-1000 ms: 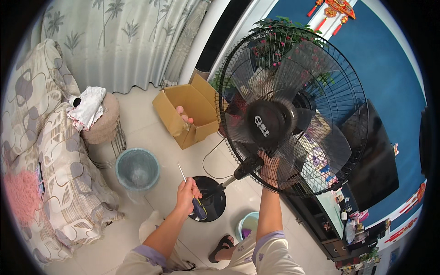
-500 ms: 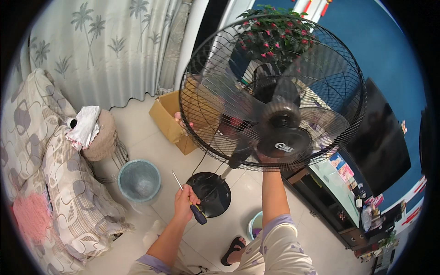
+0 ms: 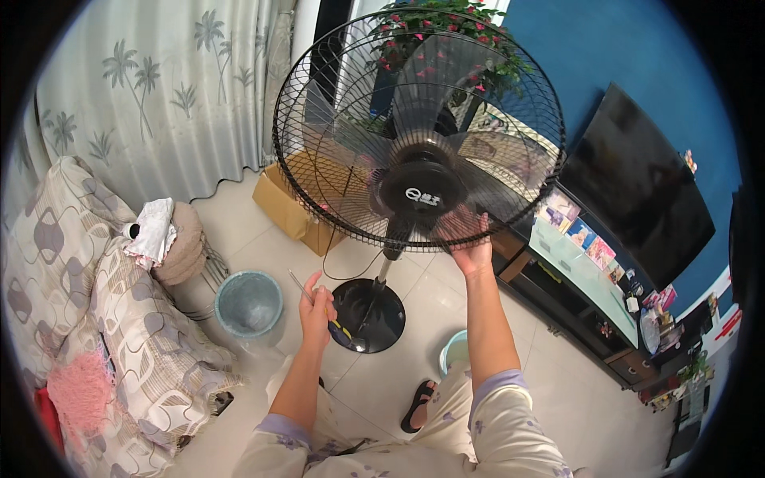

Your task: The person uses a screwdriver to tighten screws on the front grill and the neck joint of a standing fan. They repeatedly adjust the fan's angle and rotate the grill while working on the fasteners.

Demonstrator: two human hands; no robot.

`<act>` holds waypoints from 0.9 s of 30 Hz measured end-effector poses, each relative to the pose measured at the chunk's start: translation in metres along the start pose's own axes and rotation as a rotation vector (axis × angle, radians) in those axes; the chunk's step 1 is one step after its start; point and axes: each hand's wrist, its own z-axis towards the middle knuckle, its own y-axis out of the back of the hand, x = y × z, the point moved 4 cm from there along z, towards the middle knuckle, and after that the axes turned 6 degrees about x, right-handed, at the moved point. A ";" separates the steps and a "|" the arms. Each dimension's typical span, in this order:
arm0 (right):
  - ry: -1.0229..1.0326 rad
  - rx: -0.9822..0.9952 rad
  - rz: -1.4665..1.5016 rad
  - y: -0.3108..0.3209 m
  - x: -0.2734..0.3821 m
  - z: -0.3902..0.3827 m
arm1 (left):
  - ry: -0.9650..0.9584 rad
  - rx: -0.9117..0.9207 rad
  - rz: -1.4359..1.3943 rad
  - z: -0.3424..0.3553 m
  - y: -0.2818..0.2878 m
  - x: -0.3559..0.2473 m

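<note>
A black pedestal fan [image 3: 422,187] with a round wire grille and see-through dark blades stands in front of me, its round base [image 3: 369,315] on the floor. My left hand [image 3: 316,307] is closed around a screwdriver [image 3: 341,330] with a dark blue and yellow handle, its metal shaft pointing up and left. This hand is beside the fan's base in the view, apart from the grille. At the grille's lower right edge is my right hand [image 3: 472,247], palm toward me and fingers spread. Wires cross in front of its fingers; whether they touch the grille is unclear.
An open cardboard box [image 3: 291,207] stands behind the fan. On the left are a grey-blue bucket [image 3: 249,304], a covered sofa [image 3: 151,342] and a stool [image 3: 185,247] with cloth on it. A TV cabinet [image 3: 582,271] runs along the right; a light tub [image 3: 454,352] sits near my foot.
My right hand has moved from beneath the fan's centre to the grille's lower right edge. The fan blades have turned. The view has shifted, and the left hand still holds the screwdriver.
</note>
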 end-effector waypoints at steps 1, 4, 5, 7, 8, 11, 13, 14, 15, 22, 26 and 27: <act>-0.005 0.036 0.011 -0.003 0.000 -0.004 | 0.002 0.000 -0.004 0.000 0.002 -0.002; 0.010 0.105 0.003 -0.003 0.005 -0.018 | 0.029 0.010 0.000 -0.005 0.003 -0.007; 0.001 0.104 -0.013 -0.004 0.005 -0.022 | 0.035 0.010 0.006 -0.008 0.004 -0.009; -0.018 0.107 -0.042 -0.009 0.004 -0.030 | 0.044 -0.004 -0.043 -0.014 0.007 -0.009; -0.023 0.108 -0.068 -0.011 0.005 -0.033 | 0.049 -0.011 -0.071 -0.018 0.006 -0.010; -0.041 0.018 -0.115 -0.013 0.005 -0.041 | 0.052 0.000 -0.074 -0.028 0.001 -0.016; -0.042 0.011 -0.170 -0.012 0.005 -0.047 | 0.052 0.014 -0.054 -0.035 -0.003 -0.020; -0.041 -0.020 -0.189 -0.011 0.005 -0.048 | 0.048 0.022 -0.047 -0.037 -0.005 -0.023; -0.039 -0.050 -0.208 -0.009 0.006 -0.050 | 0.052 0.027 -0.038 -0.040 -0.008 -0.024; -0.040 -0.112 -0.367 -0.013 0.022 -0.063 | 0.070 0.076 -0.023 -0.058 -0.029 -0.035; -0.030 -0.108 -0.396 -0.012 0.018 -0.074 | 0.074 0.109 -0.055 -0.064 -0.041 -0.033; -0.024 -0.096 -0.413 -0.016 0.017 -0.079 | 0.075 0.122 -0.056 -0.065 -0.043 -0.032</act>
